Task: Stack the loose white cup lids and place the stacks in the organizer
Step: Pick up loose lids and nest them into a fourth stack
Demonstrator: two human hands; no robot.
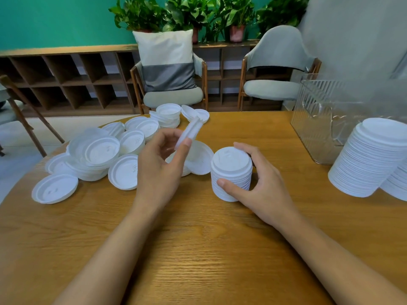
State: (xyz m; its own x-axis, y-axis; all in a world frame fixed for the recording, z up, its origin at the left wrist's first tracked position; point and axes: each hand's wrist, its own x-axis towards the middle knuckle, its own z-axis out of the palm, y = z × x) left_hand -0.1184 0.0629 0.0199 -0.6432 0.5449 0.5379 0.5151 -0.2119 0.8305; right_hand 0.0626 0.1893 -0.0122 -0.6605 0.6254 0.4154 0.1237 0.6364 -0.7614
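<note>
Holds one white lid (189,133) edge-on in the left hand (160,170), pinched between thumb and fingertips, lifted clear of the wooden table (198,249) and tilted so that its upper rim leans away to the right. Grips a short stack of lids (231,172) with the right hand (257,186), thumb pressed on the near side and fingers curled round the far side, with the stack upright on the table, just to the right of the left hand. Places the raised lid above and to the left of the short stack, near it but not touching. Between the two hands, a couple of flat lids (199,160) on the table, partly hidden behind the left fingers. To the left of and beyond the left hand, a heap of loose lids (97,155), some flat and single, some nested in low piles, with a small pile (168,116) toward the far edge. At the right, well apart from the right hand, a tall stack (370,159) with a second stack (396,183) just beside it, cut off by the frame edge. Behind those, a clear ribbed organizer (319,119) on the table's far right; cannot tell what it holds. Beyond the table, two grey chairs (275,89), one with a cushion (167,60), and potted plants (235,16) on a low shelf.
</note>
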